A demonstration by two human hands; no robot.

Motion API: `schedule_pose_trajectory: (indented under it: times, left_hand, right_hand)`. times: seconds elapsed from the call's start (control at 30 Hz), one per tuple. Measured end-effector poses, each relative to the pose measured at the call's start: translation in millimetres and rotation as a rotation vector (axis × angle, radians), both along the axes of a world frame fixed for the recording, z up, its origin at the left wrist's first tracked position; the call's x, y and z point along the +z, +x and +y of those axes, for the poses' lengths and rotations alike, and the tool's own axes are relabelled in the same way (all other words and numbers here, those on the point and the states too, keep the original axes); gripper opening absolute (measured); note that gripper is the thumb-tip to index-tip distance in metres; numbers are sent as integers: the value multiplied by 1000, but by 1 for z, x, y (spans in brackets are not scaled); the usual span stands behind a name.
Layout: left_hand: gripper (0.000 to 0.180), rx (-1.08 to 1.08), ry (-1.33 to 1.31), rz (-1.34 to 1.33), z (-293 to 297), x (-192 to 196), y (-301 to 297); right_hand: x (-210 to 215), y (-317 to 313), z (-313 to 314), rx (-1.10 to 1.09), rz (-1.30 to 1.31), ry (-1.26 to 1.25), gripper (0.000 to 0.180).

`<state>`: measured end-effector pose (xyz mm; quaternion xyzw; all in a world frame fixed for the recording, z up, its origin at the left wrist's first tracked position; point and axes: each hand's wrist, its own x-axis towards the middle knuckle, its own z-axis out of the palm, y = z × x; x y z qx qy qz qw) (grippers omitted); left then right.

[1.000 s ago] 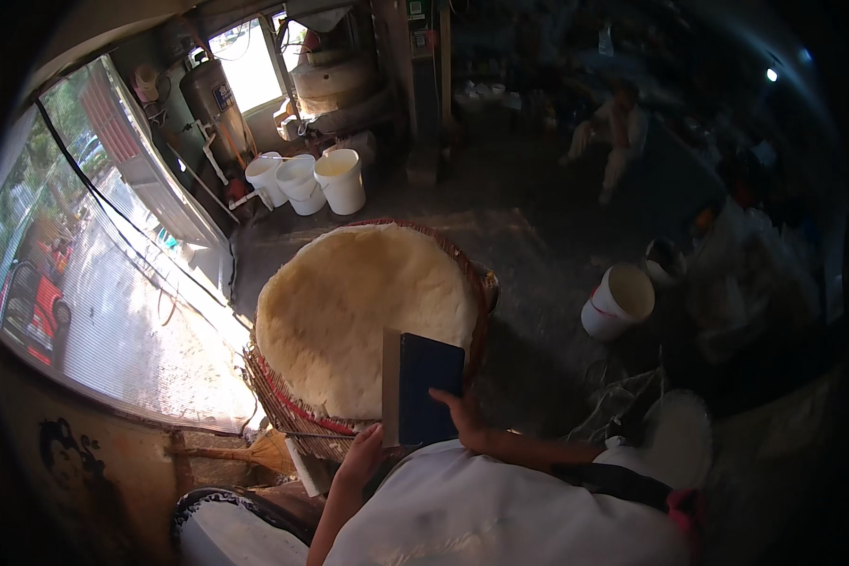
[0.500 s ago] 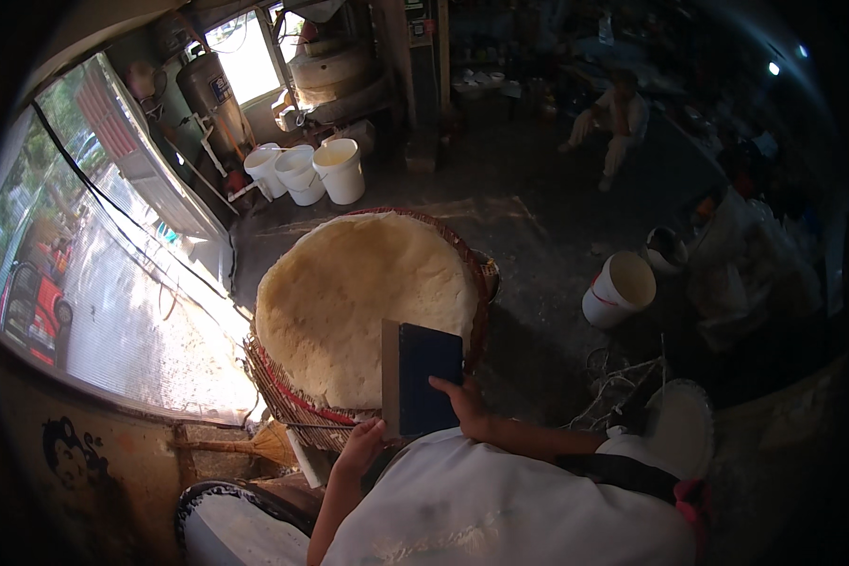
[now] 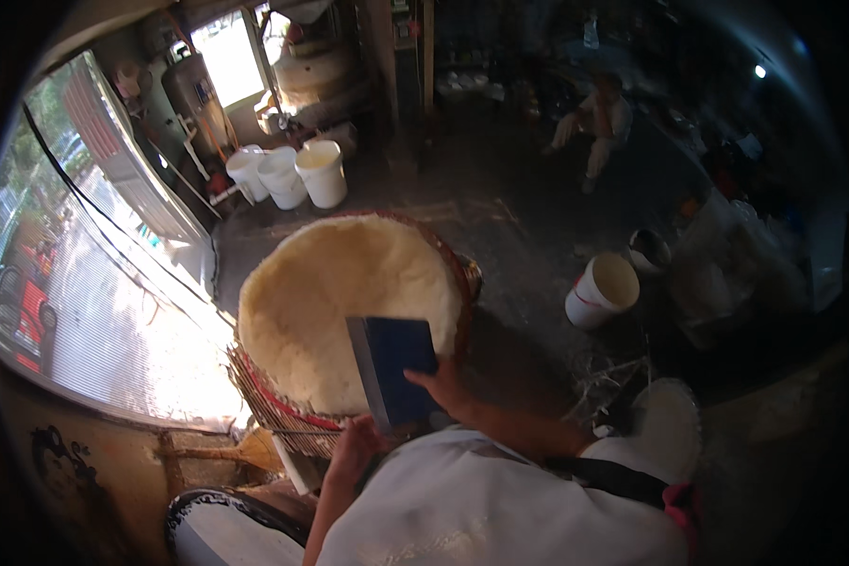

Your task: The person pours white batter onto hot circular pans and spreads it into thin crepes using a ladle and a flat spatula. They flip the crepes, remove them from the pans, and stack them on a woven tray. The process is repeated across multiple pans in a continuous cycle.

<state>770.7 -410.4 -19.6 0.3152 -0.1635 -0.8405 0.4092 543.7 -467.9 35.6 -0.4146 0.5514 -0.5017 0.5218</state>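
My right hand (image 3: 445,384) grips a flat dark-blue rectangular panel (image 3: 401,358) with a grey strip down its left side, perhaps a book or a board. The thumb lies across its face, and the other fingers are hidden behind it. At the panel's lower left corner, my left hand (image 3: 357,445) is closed; a thin dark line runs left from it, and what it holds is unclear. The panel stands tilted in front of a large round pale mass (image 3: 340,274), dough-like and hollowed in the middle. It fills a wide woven basket (image 3: 278,401) with a red rim.
White buckets (image 3: 283,179) stand beyond the basket, left of centre. Another white bucket (image 3: 602,291) is to the right, near tangled thin strands (image 3: 613,382). A seated person (image 3: 594,127) is at the back. A broom (image 3: 245,451) lies left of my left hand.
The panel has tipped, its top leaning left, and both hands still stay at it. My left hand has come up against its lower corner. The whole view has shifted slightly.
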Motion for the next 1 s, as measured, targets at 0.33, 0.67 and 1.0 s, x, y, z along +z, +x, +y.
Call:
schedule_pose_trajectory:
  times: [0.33,0.67,1.0]
  left_hand:
    - [23,-234,-154,-330,-3,-12,7]
    - [27,-267,-40,-549,-7,-6,6]
    - [23,-181,-31,-483,-4,-26,15]
  right_hand:
    - [-20,22,32,-44,12,41,34]
    - [-10,27,36,-6,-10,100,38]
    - [-4,27,38,0,4,116,35]
